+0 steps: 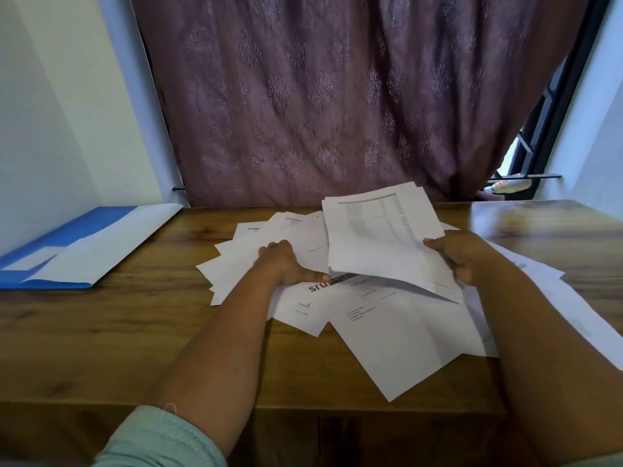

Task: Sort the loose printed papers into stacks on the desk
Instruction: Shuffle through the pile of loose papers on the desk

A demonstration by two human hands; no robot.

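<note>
Several loose printed papers (387, 325) lie fanned and overlapping on the middle of the wooden desk (135, 318). My right hand (462, 256) grips the right edge of a lifted bundle of sheets (381, 234) printed with a table; the bundle tilts up above the pile. My left hand (286, 264) rests on the spread papers at the left of the pile, with its thumb lying flat by a sheet with bold dark lettering (318, 288). Its fingertips are hidden.
An open blue and white folder (84, 247) lies at the desk's left, against the wall. More sheets (539, 278) trail off to the right. A patterned mauve curtain (337, 96) hangs behind the desk. The desk's front edge is near my body.
</note>
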